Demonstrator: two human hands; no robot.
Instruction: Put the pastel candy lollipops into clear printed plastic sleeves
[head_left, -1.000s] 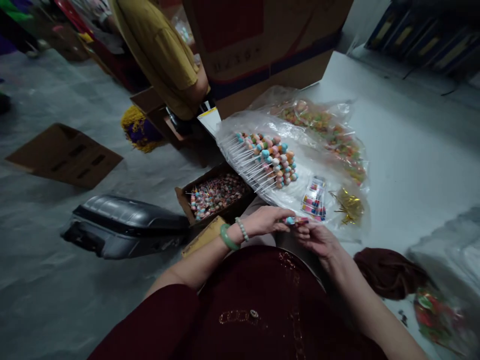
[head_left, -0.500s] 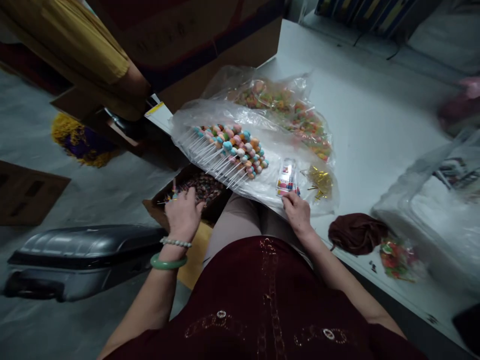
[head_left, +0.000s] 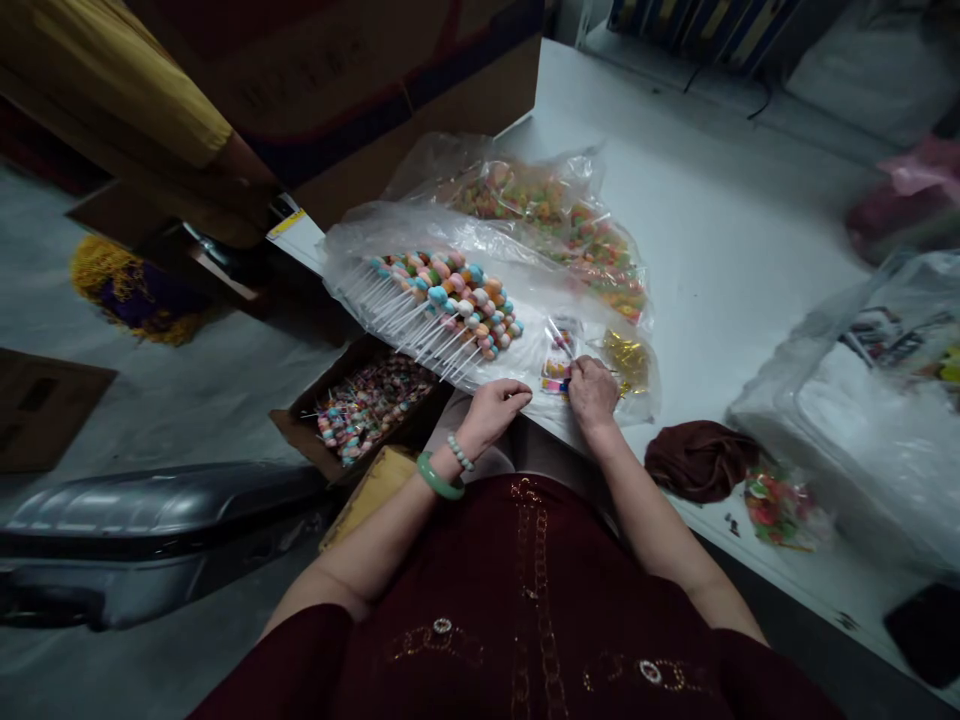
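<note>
My left hand (head_left: pixel 496 412) hovers by the table's front edge, thumb and fingers pinched together; whatever they may hold is too small to tell. It wears a bead bracelet and a green bangle. My right hand (head_left: pixel 592 393) has its fingers curled at the small printed plastic bags (head_left: pixel 555 370), gripping the edge of one. Beside it lies a bunch of gold twist ties (head_left: pixel 628 355). To the left, a pile of pastel candy skewers (head_left: pixel 454 298) on white sticks rests on a clear plastic sheet (head_left: pixel 517 372).
An open carton (head_left: pixel 289 428) of wrapped candy skewers stands below the table edge, near a grey suitcase (head_left: pixel 172 510). Bags of colourful candy (head_left: pixel 555 205) lie behind the pile. A brown cloth (head_left: pixel 697 460) and a plastic-lined bin (head_left: pixel 847 400) are right. A person's yellow sleeve (head_left: pixel 150 80) shows upper left.
My left hand has left the candy carton and moved right to the table's front edge. My right hand has curled further over the printed bags, and one now looks tilted.
</note>
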